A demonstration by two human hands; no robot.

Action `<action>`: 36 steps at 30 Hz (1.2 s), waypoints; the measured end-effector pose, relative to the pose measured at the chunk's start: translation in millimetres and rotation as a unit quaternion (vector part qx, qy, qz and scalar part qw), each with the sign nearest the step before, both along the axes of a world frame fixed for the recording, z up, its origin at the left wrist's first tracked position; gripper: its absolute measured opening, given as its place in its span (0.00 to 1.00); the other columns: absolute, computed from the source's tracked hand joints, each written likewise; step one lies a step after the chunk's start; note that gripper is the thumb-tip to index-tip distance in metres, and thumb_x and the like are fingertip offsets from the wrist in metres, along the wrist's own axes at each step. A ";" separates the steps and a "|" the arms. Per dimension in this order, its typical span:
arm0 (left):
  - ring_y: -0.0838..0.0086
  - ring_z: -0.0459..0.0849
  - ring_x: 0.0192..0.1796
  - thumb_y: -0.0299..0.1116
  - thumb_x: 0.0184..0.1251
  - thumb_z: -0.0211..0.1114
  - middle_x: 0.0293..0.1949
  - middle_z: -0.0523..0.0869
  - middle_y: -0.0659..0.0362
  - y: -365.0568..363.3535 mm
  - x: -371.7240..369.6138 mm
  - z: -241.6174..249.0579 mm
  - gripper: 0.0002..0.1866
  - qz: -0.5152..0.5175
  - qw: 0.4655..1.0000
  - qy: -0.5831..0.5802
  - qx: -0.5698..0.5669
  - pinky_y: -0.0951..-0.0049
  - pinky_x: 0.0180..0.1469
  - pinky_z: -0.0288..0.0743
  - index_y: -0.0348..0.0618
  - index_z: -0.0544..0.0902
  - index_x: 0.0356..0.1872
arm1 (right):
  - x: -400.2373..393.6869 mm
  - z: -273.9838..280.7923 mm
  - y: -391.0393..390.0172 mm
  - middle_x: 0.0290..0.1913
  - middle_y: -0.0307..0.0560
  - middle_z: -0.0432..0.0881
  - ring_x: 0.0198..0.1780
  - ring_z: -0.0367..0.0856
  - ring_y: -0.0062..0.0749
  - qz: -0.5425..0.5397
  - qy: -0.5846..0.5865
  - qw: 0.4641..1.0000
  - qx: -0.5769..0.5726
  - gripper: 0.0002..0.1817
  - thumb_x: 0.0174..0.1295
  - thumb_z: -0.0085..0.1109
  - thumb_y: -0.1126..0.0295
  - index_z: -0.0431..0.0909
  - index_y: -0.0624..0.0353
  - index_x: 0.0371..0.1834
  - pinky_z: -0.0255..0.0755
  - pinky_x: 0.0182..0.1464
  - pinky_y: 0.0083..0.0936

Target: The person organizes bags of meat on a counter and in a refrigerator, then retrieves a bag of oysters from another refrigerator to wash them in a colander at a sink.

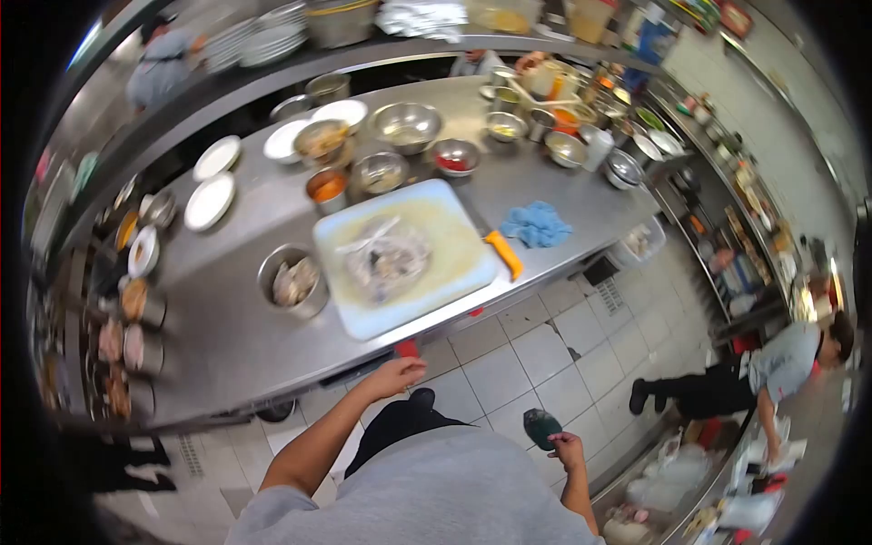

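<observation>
My left hand [398,376] is over the floor just off the counter's front edge, its fingers curled together; whether anything is in them is too small to tell. Lower right, my right hand [567,449] holds a dark green flat object [541,429] by its edge. On the counter, a white cutting board [454,245] bears a clear plastic bag [386,259] with pale contents. An orange-handled knife [504,254] lies at the board's right edge, and a blue cloth [538,224] is crumpled beyond it. Left of the board stands a metal pot [295,280] with pale pieces inside.
Metal bowls [408,127] and white plates [210,202] stand along the counter [218,336]. Containers line its left end. A co-worker [781,363] bends over a bench at the right. Another person [163,68] is at the upper left. Overhead is a shelf with stacked plates [272,41].
</observation>
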State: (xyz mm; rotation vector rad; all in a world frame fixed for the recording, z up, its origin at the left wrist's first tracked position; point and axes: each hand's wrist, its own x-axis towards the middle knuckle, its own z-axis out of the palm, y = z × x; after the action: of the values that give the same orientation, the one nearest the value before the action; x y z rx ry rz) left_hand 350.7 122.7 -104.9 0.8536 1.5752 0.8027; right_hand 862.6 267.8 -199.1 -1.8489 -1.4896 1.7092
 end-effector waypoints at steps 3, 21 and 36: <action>0.75 0.81 0.41 0.46 0.72 0.61 0.46 0.85 0.58 113.2 16.3 23.6 0.22 -0.134 0.980 0.075 0.128 0.71 0.44 0.77 0.46 0.78 0.60 | 8.4 6.6 -2.4 0.32 0.41 0.83 0.29 0.82 0.26 -0.081 0.007 0.997 0.001 0.06 0.63 0.54 0.79 0.83 0.63 0.35 0.85 0.27 0.29; 0.59 0.78 0.49 0.44 0.72 0.59 0.64 0.72 0.55 695.4 -27.1 -29.2 0.27 0.270 0.878 -0.379 0.111 0.60 0.48 0.80 0.53 0.66 0.69 | 151.9 3.3 134.8 0.28 0.40 0.81 0.27 0.79 0.27 -0.038 -0.169 0.983 -0.060 0.10 0.63 0.51 0.74 0.85 0.58 0.31 0.79 0.23 0.31; 0.54 0.70 0.64 0.51 0.73 0.55 0.75 0.61 0.54 811.3 -197.4 -39.2 0.34 0.605 0.734 -0.187 0.244 0.54 0.66 0.69 0.47 0.58 0.74 | 235.6 31.1 457.2 0.29 0.39 0.79 0.26 0.78 0.24 -0.331 -0.060 0.940 -0.056 0.09 0.65 0.52 0.75 0.84 0.60 0.35 0.84 0.28 0.28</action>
State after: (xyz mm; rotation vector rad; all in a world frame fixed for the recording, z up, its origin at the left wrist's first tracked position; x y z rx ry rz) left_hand 153.3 934.0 -144.1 -0.1807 1.4294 2.2364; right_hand 1098.1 725.0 -168.0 -2.2006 -0.6655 1.3794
